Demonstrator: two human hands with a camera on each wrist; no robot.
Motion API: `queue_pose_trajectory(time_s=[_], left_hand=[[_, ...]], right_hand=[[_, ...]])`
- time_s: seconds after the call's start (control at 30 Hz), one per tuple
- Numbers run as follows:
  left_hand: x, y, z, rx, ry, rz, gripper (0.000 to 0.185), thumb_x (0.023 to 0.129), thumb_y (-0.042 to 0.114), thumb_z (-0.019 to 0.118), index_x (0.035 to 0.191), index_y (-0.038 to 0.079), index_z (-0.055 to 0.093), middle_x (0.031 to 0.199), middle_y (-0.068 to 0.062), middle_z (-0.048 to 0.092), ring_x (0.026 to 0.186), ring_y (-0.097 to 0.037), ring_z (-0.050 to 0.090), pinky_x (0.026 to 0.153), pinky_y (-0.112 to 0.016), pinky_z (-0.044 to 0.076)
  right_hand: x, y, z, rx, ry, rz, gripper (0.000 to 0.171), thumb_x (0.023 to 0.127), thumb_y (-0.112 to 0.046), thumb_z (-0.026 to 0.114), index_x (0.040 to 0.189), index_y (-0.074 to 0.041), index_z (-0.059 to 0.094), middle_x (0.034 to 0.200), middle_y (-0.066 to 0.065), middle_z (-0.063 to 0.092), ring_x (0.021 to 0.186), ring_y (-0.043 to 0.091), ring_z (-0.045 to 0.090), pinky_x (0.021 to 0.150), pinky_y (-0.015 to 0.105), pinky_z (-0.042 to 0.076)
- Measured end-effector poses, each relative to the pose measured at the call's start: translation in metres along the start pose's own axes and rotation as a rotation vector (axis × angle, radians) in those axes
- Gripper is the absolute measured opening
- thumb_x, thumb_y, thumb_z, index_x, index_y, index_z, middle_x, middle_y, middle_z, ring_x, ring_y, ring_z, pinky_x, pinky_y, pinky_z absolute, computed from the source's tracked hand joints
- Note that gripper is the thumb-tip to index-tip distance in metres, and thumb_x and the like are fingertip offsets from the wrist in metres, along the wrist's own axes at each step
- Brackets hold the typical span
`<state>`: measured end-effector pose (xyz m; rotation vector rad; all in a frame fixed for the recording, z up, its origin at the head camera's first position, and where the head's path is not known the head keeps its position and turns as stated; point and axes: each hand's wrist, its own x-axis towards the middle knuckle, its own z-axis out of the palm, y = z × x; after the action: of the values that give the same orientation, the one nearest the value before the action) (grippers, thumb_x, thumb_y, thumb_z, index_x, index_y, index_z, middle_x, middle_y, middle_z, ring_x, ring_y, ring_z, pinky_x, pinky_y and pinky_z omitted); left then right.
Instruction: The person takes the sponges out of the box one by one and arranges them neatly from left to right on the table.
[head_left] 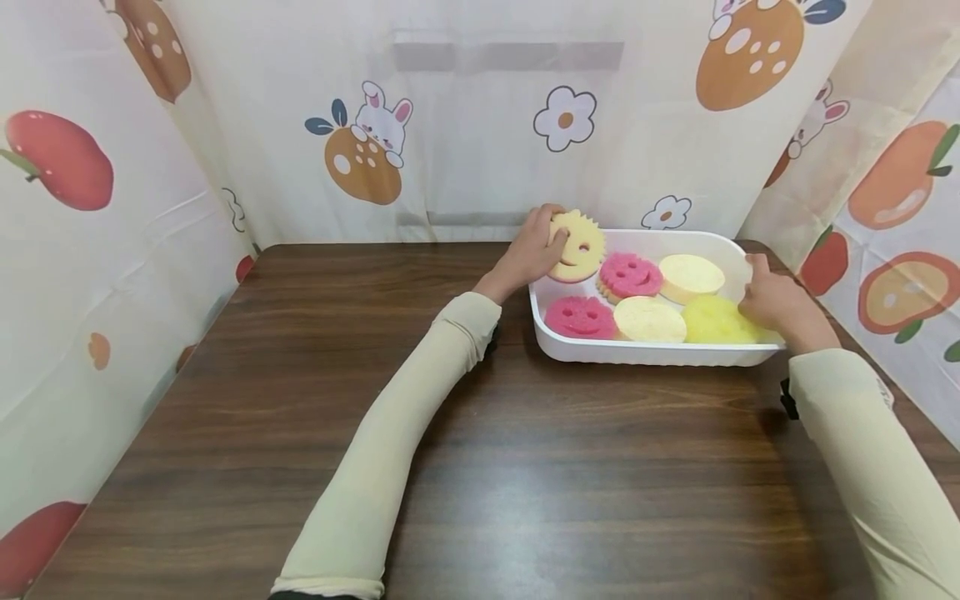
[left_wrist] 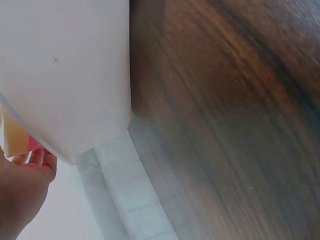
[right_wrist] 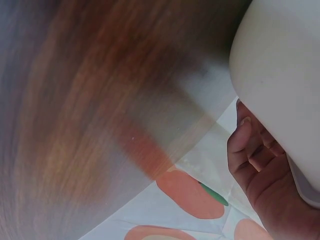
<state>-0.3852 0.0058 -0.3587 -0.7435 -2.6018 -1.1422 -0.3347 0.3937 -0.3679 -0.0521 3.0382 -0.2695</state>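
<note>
My left hand pinches a pale yellow smiley-face sponge at the back left corner of a white tray. Its thumb lies across the face, and a pink layer of this sponge shows in the left wrist view. At the tray's right end, my right hand grips the rim with curled fingers. Beside that hand lies a bright yellow sponge. Also in the tray are a pink smiley sponge at the back, another pink sponge in front, and two pale round sponges.
The tray stands on a dark wood-grain table, toward its back right. A pale curtain printed with fruit, flowers and rabbits hangs behind the table and along both sides.
</note>
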Motion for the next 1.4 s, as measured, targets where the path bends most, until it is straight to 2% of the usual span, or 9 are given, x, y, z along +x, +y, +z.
queue_pose_trajectory(time_s=[0.43, 0.87, 1.23, 1.4], left_hand=[[-0.001, -0.001, -0.01, -0.006, 0.026, -0.017, 0.042, 0.102, 0.024, 0.044, 0.138, 0.003, 0.043, 0.138, -0.015, 0.048, 0.128, -0.021, 0.048, 0.112, -0.03, 0.037], [0.001, 0.001, -0.028, -0.038, 0.044, 0.018, 0.041, 0.102, 0.02, 0.043, 0.138, 0.0, 0.04, 0.136, -0.019, 0.05, 0.123, -0.024, 0.049, 0.109, -0.033, 0.039], [-0.008, -0.003, -0.05, 0.008, 0.011, -0.039, 0.048, 0.103, 0.024, 0.04, 0.146, 0.005, 0.035, 0.142, -0.02, 0.043, 0.128, -0.024, 0.045, 0.113, -0.034, 0.036], [-0.012, -0.003, -0.056, 0.023, -0.046, -0.109, 0.052, 0.103, 0.028, 0.04, 0.15, 0.01, 0.03, 0.144, -0.02, 0.037, 0.123, -0.025, 0.045, 0.112, -0.036, 0.037]], right_hand=[[-0.001, -0.001, 0.0, 0.006, 0.009, 0.001, 0.064, 0.097, -0.014, 0.037, 0.148, 0.007, 0.005, 0.108, 0.048, 0.051, 0.084, 0.047, 0.058, 0.071, 0.056, 0.045], [0.001, 0.001, 0.002, 0.02, 0.01, 0.004, 0.066, 0.097, -0.014, 0.039, 0.149, 0.005, 0.004, 0.11, 0.047, 0.051, 0.082, 0.045, 0.059, 0.07, 0.055, 0.046], [0.0, 0.003, 0.003, 0.009, 0.006, 0.003, 0.066, 0.096, -0.014, 0.039, 0.149, 0.006, 0.004, 0.107, 0.045, 0.054, 0.078, 0.041, 0.058, 0.069, 0.054, 0.046], [0.001, 0.004, 0.002, 0.016, -0.001, 0.008, 0.067, 0.097, -0.015, 0.039, 0.15, 0.004, 0.003, 0.109, 0.045, 0.053, 0.077, 0.039, 0.057, 0.067, 0.051, 0.046]])
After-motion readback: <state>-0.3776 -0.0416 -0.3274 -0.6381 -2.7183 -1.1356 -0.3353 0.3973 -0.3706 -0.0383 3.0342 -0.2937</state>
